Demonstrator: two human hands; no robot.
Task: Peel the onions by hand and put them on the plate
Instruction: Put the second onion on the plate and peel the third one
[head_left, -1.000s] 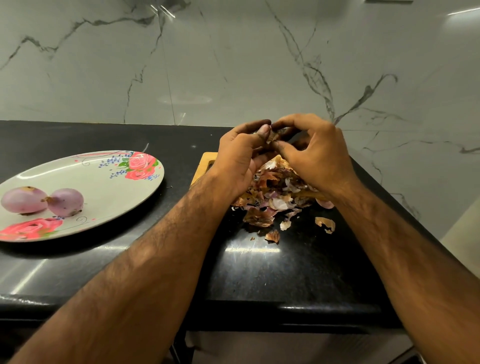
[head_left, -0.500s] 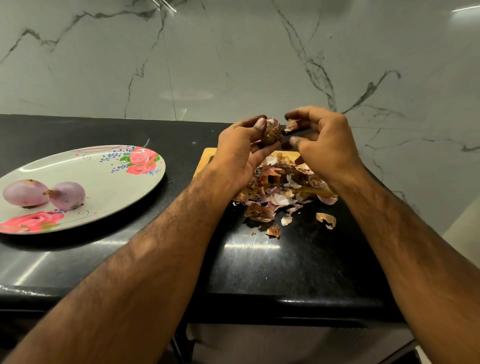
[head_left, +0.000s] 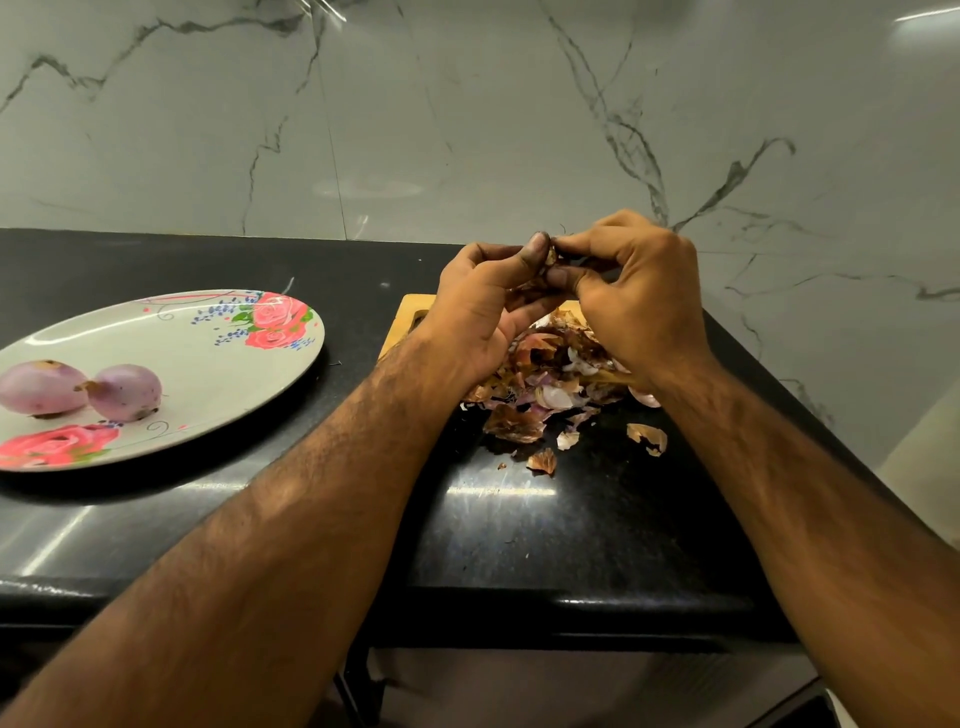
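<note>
Both hands meet above the peel pile, holding one small brown-skinned onion (head_left: 549, 255) between them. My left hand (head_left: 483, 306) curls round it from the left, thumb tip on top. My right hand (head_left: 639, 291) closes over it from the right, fingertips pinching at its skin; most of the onion is hidden. Two peeled purple onions (head_left: 41, 387) (head_left: 127, 392) lie side by side on the left part of the floral plate (head_left: 218, 374).
A heap of brown and purple onion skins (head_left: 545, 374) covers a wooden cutting board (head_left: 410, 312) and spills onto the black countertop (head_left: 519, 519). Loose flakes (head_left: 647, 437) lie nearer me. A marble wall stands behind; the counter edge runs along the front and right.
My right hand has closed back in over the onion, which showed more half a second ago. Both hands stay above the peel pile.
</note>
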